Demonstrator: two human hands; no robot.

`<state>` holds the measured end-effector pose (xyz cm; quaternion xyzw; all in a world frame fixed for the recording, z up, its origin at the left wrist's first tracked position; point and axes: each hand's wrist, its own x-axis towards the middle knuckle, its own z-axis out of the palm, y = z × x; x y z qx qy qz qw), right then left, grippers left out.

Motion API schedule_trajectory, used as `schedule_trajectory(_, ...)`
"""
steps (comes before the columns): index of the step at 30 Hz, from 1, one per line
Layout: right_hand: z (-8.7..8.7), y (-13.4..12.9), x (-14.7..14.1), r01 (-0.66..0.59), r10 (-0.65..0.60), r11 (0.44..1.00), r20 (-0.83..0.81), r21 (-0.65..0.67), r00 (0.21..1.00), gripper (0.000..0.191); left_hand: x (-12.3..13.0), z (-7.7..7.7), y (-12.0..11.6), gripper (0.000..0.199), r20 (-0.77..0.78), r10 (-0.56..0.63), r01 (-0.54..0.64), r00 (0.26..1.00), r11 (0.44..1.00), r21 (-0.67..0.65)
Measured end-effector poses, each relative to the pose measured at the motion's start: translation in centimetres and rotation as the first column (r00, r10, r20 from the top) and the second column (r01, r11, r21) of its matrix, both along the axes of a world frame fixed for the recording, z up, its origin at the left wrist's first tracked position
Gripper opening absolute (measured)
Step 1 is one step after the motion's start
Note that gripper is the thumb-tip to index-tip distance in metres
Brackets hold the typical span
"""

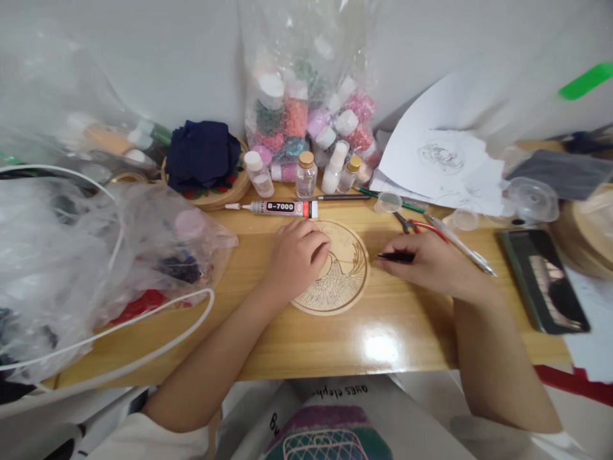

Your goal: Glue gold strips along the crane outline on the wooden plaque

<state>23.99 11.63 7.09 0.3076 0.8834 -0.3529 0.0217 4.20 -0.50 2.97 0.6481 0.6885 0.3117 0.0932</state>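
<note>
"So, where are you risking trouble?"

"Your round wooden disc (330,300) is lying flat on the surface (421,338), just on the near side of the B-7000 glue tube (282,208). Your left grip (297,255) is resting over its left part, fingers curling; whether they're pinching anything, I can't tell."

"And your right grip (419,259)?"

"That one is holding a slim dark tool (396,256), its tip pointing at the disc's right edge but sitting just apart. With an unsteady wrist, you could be snagging the gold-coloured lines (358,260)."

"What else are you watching for?"

"By nudging backward, your left knuckles could be knocking that tube into the gold-capped glass bottle (305,179). Pressing too lightly, you could be letting the disc slide."
</note>
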Motion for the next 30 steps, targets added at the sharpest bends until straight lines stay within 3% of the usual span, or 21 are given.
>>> schedule_trajectory(18, -0.01, -0.64, 0.05, -0.06, 0.06, 0.998, -0.02, -0.008, 0.998, 0.023, -0.01, -0.13, 0.02, 0.015, 0.004, -0.007, 0.007, 1.0, 1.0, 0.007)
schedule_trajectory(30, -0.23, -0.96, -0.08, -0.004, 0.004, 0.999, 0.01, -0.037, 1.0, 0.028, -0.04, -0.21, -0.02, 0.015, 0.004, -0.008, 0.008, 1.0, 1.0, -0.004)
